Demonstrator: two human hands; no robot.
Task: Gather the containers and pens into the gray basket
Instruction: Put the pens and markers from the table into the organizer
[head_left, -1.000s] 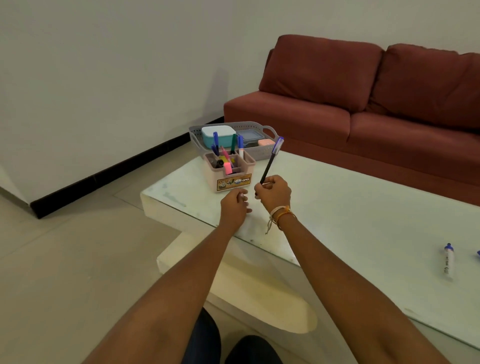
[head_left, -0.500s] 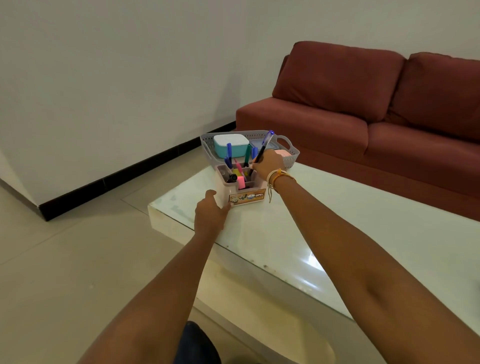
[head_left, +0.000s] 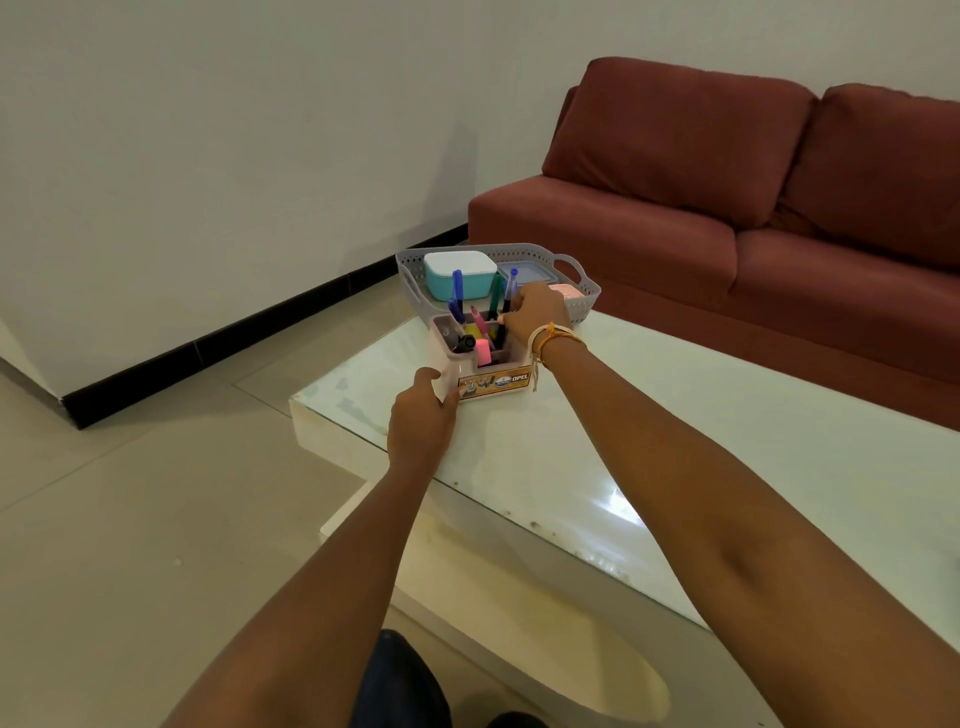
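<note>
The holder (head_left: 480, 358) between the hands reads "OPEL". The left hand (head_left: 422, 415) grips its corner; the right hand (head_left: 535, 312) pinches a pen (head_left: 509, 291).

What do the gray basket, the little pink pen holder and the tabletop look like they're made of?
The gray basket looks like moulded plastic, matte, with rows of punched holes and cut-out handles. The pink pen holder seems to be smooth plastic too, with thin divider walls and a printed sticker on its front. The tabletop is probably glass over a pale base: it is glossy and mirrors a bright light patch.
</note>
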